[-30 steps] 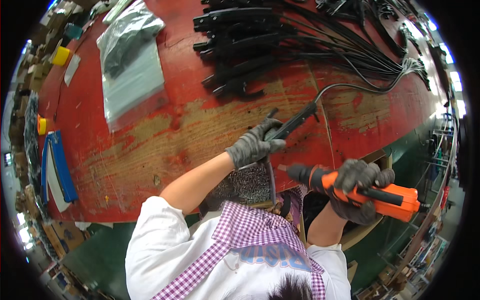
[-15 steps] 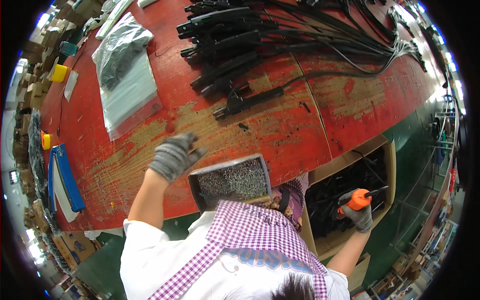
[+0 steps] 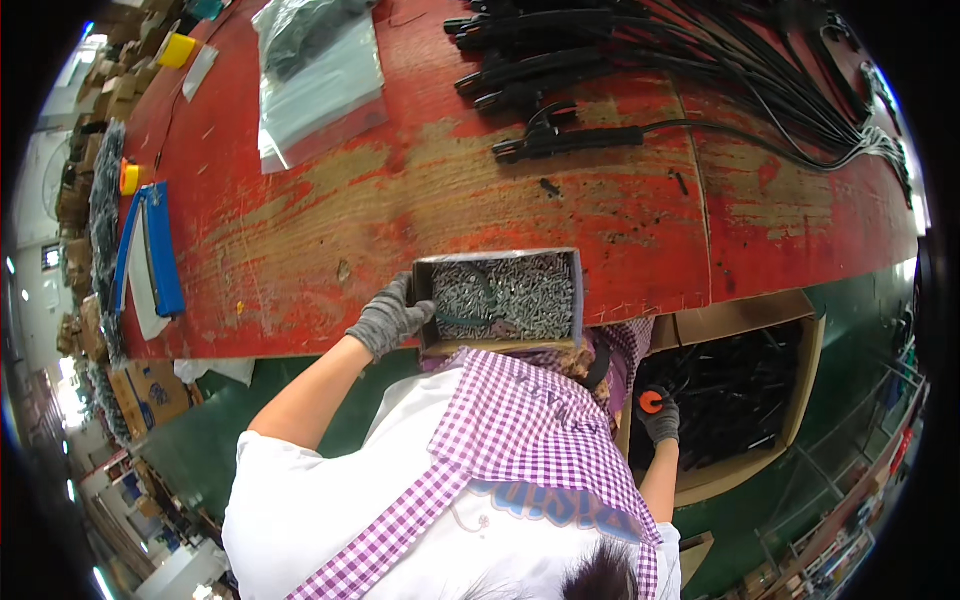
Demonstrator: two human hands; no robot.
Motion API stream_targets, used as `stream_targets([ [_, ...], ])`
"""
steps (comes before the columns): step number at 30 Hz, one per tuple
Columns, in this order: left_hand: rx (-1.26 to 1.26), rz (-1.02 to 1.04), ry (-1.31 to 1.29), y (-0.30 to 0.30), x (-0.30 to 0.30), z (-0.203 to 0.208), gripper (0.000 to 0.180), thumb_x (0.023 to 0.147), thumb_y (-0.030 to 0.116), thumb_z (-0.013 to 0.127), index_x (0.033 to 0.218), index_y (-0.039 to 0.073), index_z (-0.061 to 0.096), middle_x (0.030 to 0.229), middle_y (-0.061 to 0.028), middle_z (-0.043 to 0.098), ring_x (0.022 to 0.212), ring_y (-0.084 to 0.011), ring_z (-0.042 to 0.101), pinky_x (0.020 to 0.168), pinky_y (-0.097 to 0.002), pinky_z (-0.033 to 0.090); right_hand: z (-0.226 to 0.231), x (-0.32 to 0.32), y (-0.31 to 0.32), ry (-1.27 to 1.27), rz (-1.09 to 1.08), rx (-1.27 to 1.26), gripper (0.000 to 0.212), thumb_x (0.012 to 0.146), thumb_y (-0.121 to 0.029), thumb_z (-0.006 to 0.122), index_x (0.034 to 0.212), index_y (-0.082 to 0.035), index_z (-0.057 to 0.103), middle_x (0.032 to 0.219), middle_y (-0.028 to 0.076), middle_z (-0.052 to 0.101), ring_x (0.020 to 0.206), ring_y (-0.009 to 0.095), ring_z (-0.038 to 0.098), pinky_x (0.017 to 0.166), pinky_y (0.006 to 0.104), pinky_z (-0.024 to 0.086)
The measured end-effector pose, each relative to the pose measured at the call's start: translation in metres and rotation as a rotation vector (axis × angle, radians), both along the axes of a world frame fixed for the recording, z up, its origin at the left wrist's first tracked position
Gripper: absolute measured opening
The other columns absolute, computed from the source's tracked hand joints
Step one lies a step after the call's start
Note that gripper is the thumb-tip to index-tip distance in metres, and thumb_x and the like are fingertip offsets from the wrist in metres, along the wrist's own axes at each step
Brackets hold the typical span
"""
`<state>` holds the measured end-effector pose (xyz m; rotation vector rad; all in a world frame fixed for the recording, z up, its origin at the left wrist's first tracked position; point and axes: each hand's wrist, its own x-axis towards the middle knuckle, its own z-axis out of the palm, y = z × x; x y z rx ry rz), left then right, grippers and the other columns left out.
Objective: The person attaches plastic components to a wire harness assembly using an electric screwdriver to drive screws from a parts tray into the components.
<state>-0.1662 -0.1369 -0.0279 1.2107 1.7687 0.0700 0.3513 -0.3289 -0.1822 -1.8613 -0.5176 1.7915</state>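
Worn red workbench (image 3: 330,220) carries a pile of black cable assemblies (image 3: 640,50) along the far edge, one black clamp-ended cable (image 3: 570,140) lying apart, nearer the middle. Clear plastic bag (image 3: 315,75) sits far left of those, blue stapler-like tool (image 3: 150,250) at the left edge with a yellow tape roll (image 3: 178,50) further back. Green floor (image 3: 190,440) below the bench, cardboard cartons (image 3: 85,180) stacked off the left side.

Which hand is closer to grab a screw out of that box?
The left hand, most likely. Its gloved fingers rest on the left wall of the box of screws at the table edge. The right hand is down in the cardboard carton beside the table, holding an orange tool.
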Motion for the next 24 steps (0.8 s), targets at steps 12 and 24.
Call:
stream_targets([
  [12,0.025,0.224,-0.446,0.007,-0.025,0.02,0.026,0.077,0.012,0.056,0.1,0.0,0.053,0.081,-0.0051,0.059,0.071,-0.0115,0.056,0.063,-0.027,0.047,0.055,-0.021,0.057,-0.808,0.889,0.13,0.039,0.069,-0.034,0.063,0.093,-0.004,0.057,0.096,0.015,0.058,0.093,0.031,0.053,0.078,0.0353,0.043],
  [24,0.349,0.75,-0.753,0.159,-0.088,0.087,0.02,0.074,0.007,0.056,0.093,0.002,0.053,0.081,-0.0108,0.06,0.067,-0.0249,0.06,0.06,-0.0373,0.052,0.173,-0.098,0.183,-0.808,0.279,0.845,0.031,0.076,-0.007,0.057,0.106,0.0,0.05,0.105,0.014,0.054,0.098,0.021,0.053,0.084,0.0299,0.043],
])
